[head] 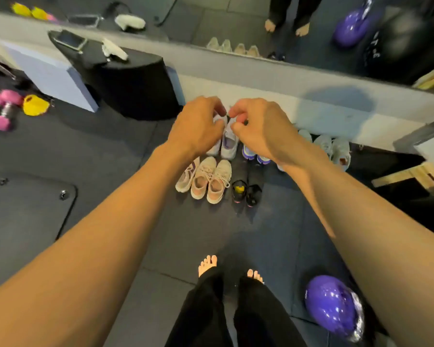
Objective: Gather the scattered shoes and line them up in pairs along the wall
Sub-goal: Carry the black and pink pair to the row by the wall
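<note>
With curled fingers (217, 126) of the left hand (198, 126) and right hand (259, 128) seemingly pinching the white pair (229, 146) at the wall (261, 93), most shoes look paired, though the beige pair (212, 181), black pair (247, 189) and odd striped shoe (186, 176) nearer than the fingers still await lining up.

The white shoes (229, 144) have purple trim, the sneakers (211, 180) are pale beige-pink, and the black shoes (247, 189) show yellow inside. The ball (333, 306) is glossy purple, the dumbbells (0, 106) pink.

Dim, warm indoor light; soft shadow on far wall (336, 102); glare on near-right ball (332, 306); edges bend, slight blur.
</note>
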### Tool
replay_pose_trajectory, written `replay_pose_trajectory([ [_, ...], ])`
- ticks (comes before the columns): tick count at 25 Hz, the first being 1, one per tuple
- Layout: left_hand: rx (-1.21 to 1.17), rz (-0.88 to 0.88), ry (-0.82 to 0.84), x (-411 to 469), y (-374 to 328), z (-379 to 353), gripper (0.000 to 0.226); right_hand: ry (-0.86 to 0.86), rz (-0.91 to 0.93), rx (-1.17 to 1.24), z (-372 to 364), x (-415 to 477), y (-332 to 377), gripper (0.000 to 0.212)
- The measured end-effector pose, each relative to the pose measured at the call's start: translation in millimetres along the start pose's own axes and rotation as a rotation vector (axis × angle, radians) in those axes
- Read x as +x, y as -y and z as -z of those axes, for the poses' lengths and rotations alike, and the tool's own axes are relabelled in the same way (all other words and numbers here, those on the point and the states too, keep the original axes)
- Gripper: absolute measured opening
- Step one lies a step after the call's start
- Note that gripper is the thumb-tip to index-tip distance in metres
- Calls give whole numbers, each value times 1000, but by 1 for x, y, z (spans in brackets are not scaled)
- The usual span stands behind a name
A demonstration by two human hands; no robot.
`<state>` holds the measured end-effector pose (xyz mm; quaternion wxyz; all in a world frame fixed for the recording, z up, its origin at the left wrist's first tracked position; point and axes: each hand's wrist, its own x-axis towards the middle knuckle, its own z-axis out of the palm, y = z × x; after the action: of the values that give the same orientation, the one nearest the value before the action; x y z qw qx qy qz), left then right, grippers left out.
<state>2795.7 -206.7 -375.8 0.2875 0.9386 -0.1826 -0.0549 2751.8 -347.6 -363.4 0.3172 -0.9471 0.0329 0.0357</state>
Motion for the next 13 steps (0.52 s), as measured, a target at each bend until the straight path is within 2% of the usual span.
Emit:
replay_pose_trajectory([
  [6,142,-48,-318,-57,-93,183,26,-121,361,-95,129,-37,148,25],
  [13,338,105,-657,-195,-156,350,23,-181,749,-31,211,-120,310,23],
])
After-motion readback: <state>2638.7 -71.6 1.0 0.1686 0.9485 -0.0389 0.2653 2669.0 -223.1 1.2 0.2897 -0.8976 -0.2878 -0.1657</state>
